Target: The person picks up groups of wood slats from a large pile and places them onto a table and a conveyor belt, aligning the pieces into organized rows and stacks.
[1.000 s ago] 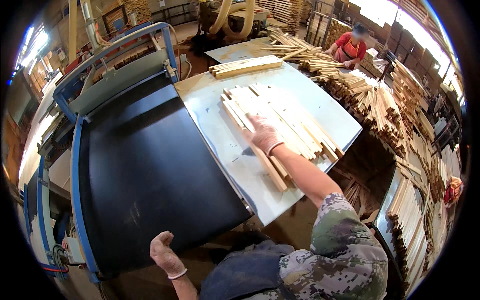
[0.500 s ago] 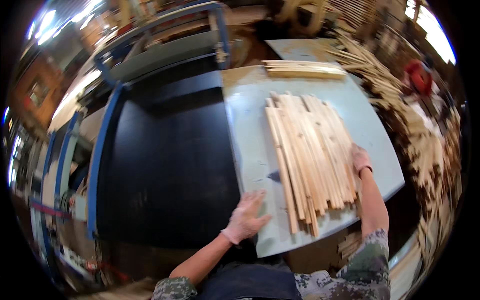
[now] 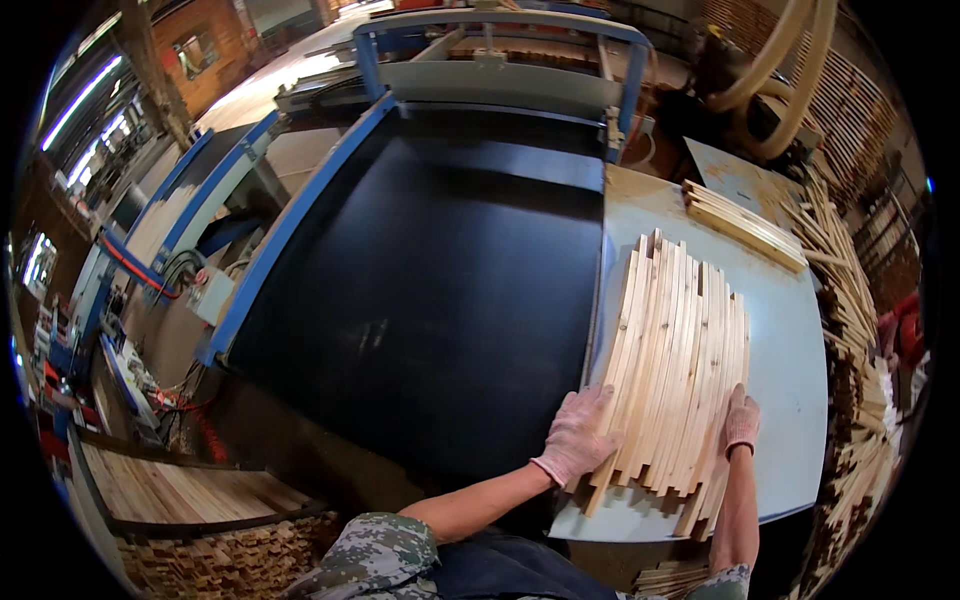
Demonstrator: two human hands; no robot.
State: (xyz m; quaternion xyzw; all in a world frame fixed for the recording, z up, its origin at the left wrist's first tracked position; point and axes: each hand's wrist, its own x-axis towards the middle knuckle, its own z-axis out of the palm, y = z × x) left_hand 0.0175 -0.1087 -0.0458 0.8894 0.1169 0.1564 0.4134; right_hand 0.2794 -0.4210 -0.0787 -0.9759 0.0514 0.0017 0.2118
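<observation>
A row of pale wooden strips lies side by side on a light blue-grey tabletop, their ends uneven. My left hand, in a pinkish work glove, grips the row's near left edge, with its thumb over the outer strip and its fingers along the side. On the opposite edge, my right hand, gloved alike, has its fingers closed against the outermost strips. The row is clasped between both hands. Some near ends stick out toward me, and the undersides of my fingers are hidden.
Left of the table, a wide black conveyor belt runs under a blue machine frame. A small stack of strips lies at the table's far side. Loose strips pile up along the right. A stack of wood stands at lower left.
The view has swung left, so the table now sits further right. My left hand has gone from the bare tabletop to the strips' left edge. My right hand has slid nearer along the right edge.
</observation>
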